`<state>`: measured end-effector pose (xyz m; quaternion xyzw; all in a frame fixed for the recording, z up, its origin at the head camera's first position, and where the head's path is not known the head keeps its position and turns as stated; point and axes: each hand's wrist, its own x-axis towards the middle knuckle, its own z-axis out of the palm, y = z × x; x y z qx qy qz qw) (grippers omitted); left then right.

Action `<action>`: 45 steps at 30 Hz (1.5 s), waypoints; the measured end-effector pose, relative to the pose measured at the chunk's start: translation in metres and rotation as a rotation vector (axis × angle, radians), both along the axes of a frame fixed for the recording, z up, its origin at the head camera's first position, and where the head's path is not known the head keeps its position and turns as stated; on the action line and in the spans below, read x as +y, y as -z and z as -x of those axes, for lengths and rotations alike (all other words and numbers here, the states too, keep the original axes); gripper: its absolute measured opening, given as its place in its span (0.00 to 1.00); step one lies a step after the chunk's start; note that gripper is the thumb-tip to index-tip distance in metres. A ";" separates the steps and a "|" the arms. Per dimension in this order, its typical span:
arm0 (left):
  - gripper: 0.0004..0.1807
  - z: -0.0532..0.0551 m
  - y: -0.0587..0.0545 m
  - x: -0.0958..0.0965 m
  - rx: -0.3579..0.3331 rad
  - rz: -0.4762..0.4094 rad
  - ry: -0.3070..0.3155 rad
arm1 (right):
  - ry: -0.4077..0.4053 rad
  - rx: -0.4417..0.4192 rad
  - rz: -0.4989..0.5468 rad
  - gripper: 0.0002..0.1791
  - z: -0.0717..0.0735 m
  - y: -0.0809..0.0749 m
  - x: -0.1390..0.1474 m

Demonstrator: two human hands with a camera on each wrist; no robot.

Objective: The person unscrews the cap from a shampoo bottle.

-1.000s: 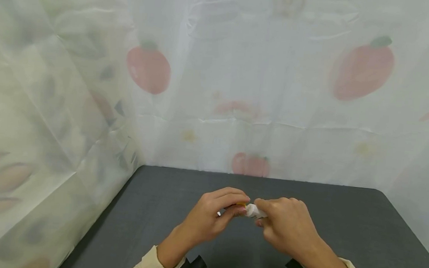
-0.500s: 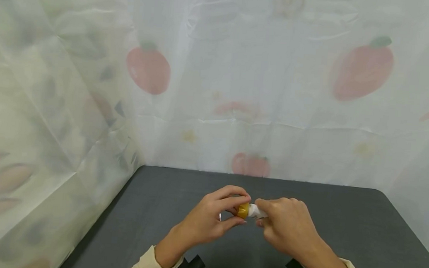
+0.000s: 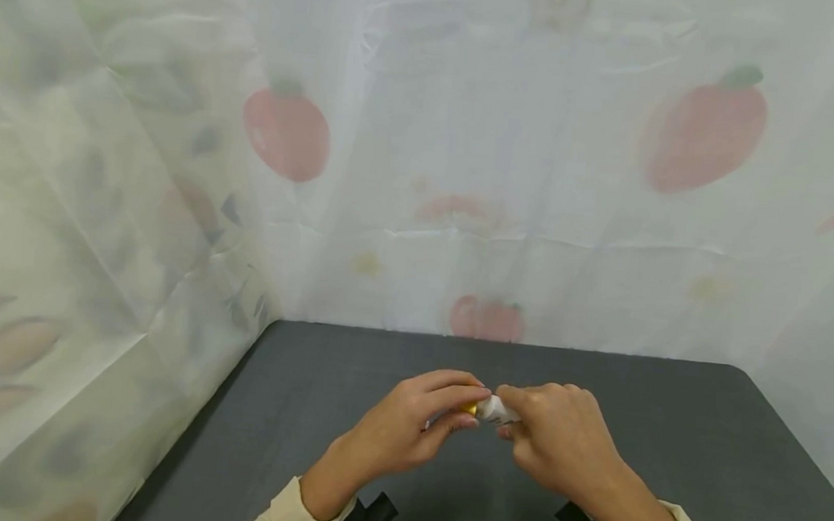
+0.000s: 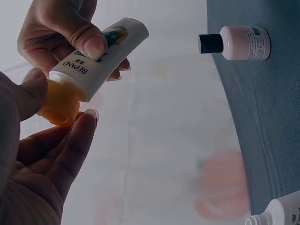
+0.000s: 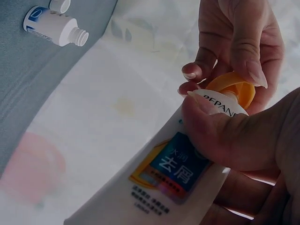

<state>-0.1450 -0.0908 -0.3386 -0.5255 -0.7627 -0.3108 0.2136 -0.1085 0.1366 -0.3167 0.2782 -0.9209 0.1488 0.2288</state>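
My right hand (image 3: 560,436) grips a white shampoo bottle (image 3: 499,411), its thumb across the front. The label shows dark lettering and a blue-green panel (image 5: 176,164) in the right wrist view. At the bottle's mouth, my left hand (image 3: 413,418) pinches a yellow-orange cap (image 4: 61,105) between thumb and fingers. Seen from the right wrist, the cap (image 5: 246,91) sits at the neck, and a bit of the neck shows between cap and shoulder. Both hands hold the bottle up, over the dark table (image 3: 352,353) in the head view.
A pink bottle with a black cap (image 4: 243,43) is on the table in the left wrist view. An uncapped white bottle (image 4: 281,211) shows at that view's lower corner. Another uncapped bottle with a blue label (image 5: 51,26) appears from the right wrist. A printed curtain (image 3: 397,130) hangs behind.
My left fingers spread around the cap half a second ago, showing more of it, then closed over it again. My right hand and the bottle have stayed in place.
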 end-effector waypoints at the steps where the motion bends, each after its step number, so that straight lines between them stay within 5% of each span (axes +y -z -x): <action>1: 0.17 0.000 0.000 0.000 -0.010 -0.003 0.002 | 0.000 -0.001 0.001 0.13 0.000 0.000 0.000; 15: 0.20 0.001 0.006 0.001 -0.199 -0.031 -0.064 | 0.023 -0.010 0.027 0.15 0.006 0.009 0.000; 26: 0.21 0.000 0.014 0.001 -0.259 -0.059 -0.164 | 0.054 -0.050 0.109 0.13 0.008 0.021 -0.002; 31: 0.22 0.001 0.022 0.001 -0.315 -0.114 -0.183 | 0.058 -0.037 0.164 0.15 0.010 0.029 -0.003; 39: 0.25 -0.001 0.039 0.003 -0.500 -0.202 -0.220 | 0.084 -0.129 0.293 0.15 0.010 0.040 -0.007; 45: 0.23 -0.003 0.056 0.008 -0.509 -0.278 -0.245 | 0.091 -0.144 0.372 0.14 0.013 0.049 -0.010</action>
